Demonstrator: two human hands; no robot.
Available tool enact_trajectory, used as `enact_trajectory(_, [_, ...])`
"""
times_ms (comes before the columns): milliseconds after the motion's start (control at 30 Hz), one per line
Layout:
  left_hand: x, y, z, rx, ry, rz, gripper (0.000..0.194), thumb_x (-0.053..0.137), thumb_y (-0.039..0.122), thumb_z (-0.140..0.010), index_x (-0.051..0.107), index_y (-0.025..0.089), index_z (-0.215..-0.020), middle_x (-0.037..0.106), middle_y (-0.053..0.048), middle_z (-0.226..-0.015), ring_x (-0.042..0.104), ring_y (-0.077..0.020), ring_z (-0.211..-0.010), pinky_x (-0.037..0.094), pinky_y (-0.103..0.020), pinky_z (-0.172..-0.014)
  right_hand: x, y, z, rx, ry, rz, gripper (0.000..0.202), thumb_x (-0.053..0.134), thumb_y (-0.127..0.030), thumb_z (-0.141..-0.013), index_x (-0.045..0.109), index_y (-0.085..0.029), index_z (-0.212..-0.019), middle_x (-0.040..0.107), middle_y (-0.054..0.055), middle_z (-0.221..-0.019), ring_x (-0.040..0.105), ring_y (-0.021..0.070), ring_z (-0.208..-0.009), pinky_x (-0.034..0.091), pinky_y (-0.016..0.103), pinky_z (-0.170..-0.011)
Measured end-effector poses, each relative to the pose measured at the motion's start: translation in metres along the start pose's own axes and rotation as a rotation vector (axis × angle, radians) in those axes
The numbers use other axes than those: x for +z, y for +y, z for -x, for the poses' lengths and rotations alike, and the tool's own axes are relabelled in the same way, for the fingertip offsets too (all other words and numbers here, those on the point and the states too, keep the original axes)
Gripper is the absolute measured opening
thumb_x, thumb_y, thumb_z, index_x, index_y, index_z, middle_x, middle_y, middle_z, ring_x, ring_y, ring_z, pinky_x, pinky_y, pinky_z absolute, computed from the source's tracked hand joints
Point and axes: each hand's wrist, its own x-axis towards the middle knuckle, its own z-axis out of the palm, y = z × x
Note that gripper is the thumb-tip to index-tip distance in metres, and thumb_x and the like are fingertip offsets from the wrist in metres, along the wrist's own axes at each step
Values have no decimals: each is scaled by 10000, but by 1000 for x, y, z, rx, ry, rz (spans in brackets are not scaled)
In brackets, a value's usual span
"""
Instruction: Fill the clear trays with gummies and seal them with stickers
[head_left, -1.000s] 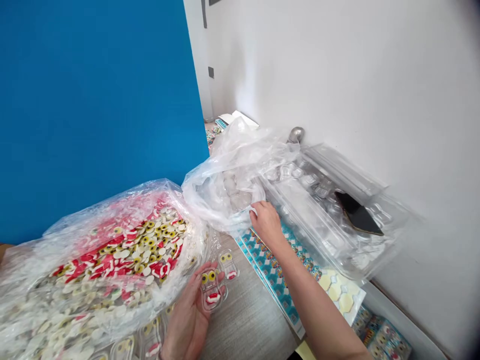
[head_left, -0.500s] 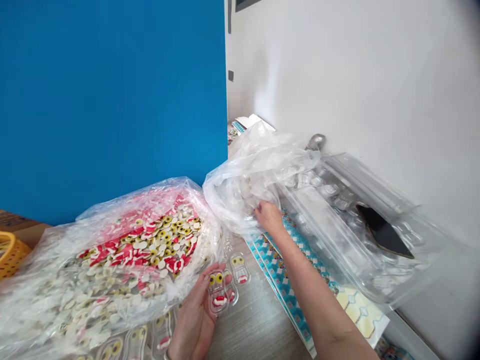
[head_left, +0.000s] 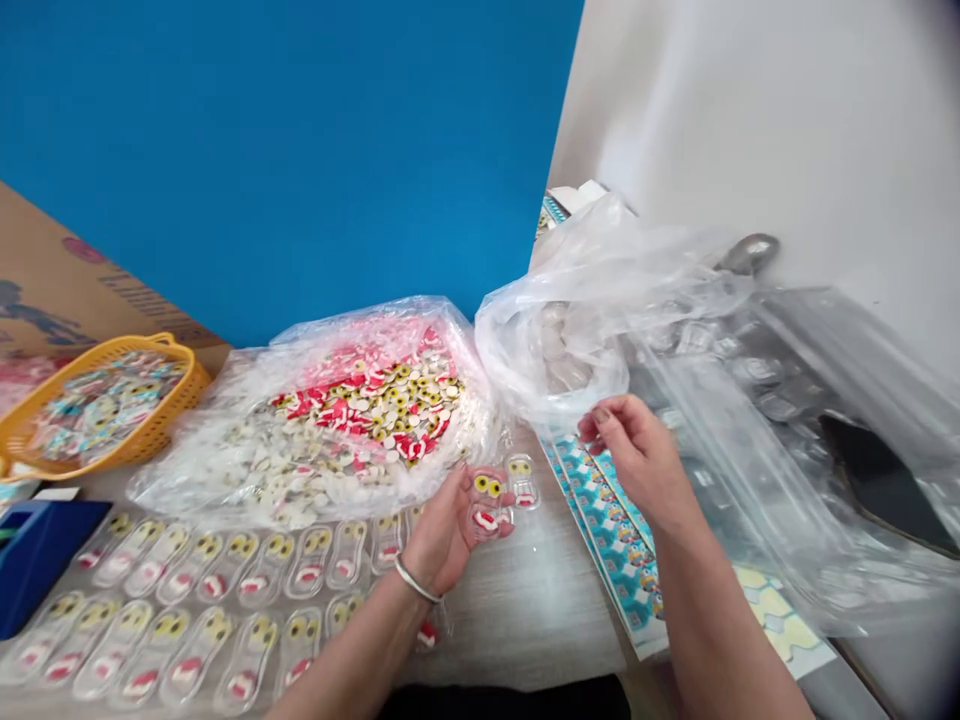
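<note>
My left hand (head_left: pixel 448 525), with a pale band at the wrist, holds a clear plastic blister shell (head_left: pixel 489 503) containing two yellow eye pieces and a red-and-white mouth piece. Just beyond its fingers, a similar filled shell (head_left: pixel 523 482) lies on the table. My right hand (head_left: pixel 634 445) hovers over blue printed sheets (head_left: pixel 600 530), fingers curled and pinched together. Whether anything small is in that pinch I cannot make out. Behind it, an open clear bag (head_left: pixel 499 345) has transparent pieces inside. A big plastic bag (head_left: pixel 367 400) of loose eye and mouth pieces lies beyond my left hand.
Rows of filled shells (head_left: pixel 244 560) cover the table at left. A yellow basket (head_left: pixel 176 390) of small packs stands behind them, near a dark blue object (head_left: pixel 52 560). At right, a clear tray (head_left: pixel 720 460) holds empty shells, with a black phone-like slab (head_left: pixel 892 480) on top.
My right hand has come out of the clear bag's mouth and back toward me. My left hand still holds the filled shell. The view has turned left, bringing the shell rows and basket into sight.
</note>
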Motion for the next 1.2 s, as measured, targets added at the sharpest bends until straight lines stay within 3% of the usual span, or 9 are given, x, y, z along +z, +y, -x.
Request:
enact_trajectory(100, [0, -7, 0, -56, -88, 14, 511, 450, 571, -908, 633, 127, -1085, 686, -144, -1020, 678, -236, -906, 571, -327, -688, 20, -15, 34, 87, -330, -131, 199, 495, -395, -918, 557, -226, -832, 575, -28, -633, 504, 116, -485, 411, 224, -454])
enact_trajectory(167, [3, -12, 3, -77, -149, 36, 568, 434, 602, -901, 617, 123, -1147, 685, -149, -1020, 672, -235, -906, 564, -337, -718, 38, -16, 51, 92, -402, -77, 182, 491, -344, -921, 574, -224, -813, 554, -40, -614, 479, 107, -474, 389, 222, -457])
enact_trajectory(300, [10, -15, 15, -97, -232, -5, 540, 466, 573, -899, 609, 149, -1202, 670, -134, -1056, 654, -231, -910, 550, -341, -732, 60, -9, 69, 13, -308, 95, 171, 464, -258, -927, 604, -223, -835, 601, -18, -712, 554, 135, -627, 418, 242, -576])
enact_trajectory(400, [12, -16, 23, -70, -229, -108, 433, 667, 371, -821, 618, 181, -1208, 673, -94, -1002, 640, -195, -829, 539, -333, -726, 61, -8, 76, -50, -214, 205, 173, 465, -248, -933, 623, -224, -866, 627, 1, -790, 578, 158, -727, 425, 269, -667])
enact_trajectory(500, [13, -20, 26, -44, -211, -185, 583, 753, 138, -686, 601, 216, -1243, 676, -55, -959, 614, -146, -737, 524, -311, -717, 62, -9, 84, -95, -142, 274, 173, 473, -251, -935, 630, -227, -868, 632, 21, -844, 580, 179, -808, 423, 292, -736])
enact_trajectory(633, [10, -27, 27, -40, -227, -197, 723, 717, 70, -655, 536, 238, -1334, 670, -71, -1076, 609, -129, -731, 508, -287, -696, 66, -5, 94, -108, -89, 273, 168, 489, -282, -937, 635, -224, -878, 621, 33, -858, 575, 187, -829, 431, 302, -745])
enact_trajectory(833, [0, -33, 31, -7, -195, -270, 832, 729, 90, -670, 426, 238, -1431, 694, -63, -996, 626, -147, -756, 508, -331, -762, 62, 6, 101, -19, -154, 140, 169, 521, -317, -916, 670, -236, -911, 638, 32, -862, 593, 181, -773, 476, 299, -706])
enact_trajectory(1000, [-6, -34, 33, -46, -286, -381, 956, 733, 33, -626, 355, 281, -1469, 673, -66, -1121, 646, -153, -813, 499, -308, -773, 56, 5, 104, -61, -297, 136, 178, 536, -293, -899, 679, -228, -816, 648, 29, -859, 597, 192, -879, 475, 309, -784])
enact_trajectory(1200, [-13, -43, 36, -6, -288, -321, 933, 731, 54, -665, 335, 291, -1476, 666, -68, -1135, 644, -142, -817, 509, -324, -800, 59, -1, 110, 67, -383, 38, 169, 514, -272, -895, 647, -208, -816, 638, -8, -756, 578, 141, -685, 456, 248, -630])
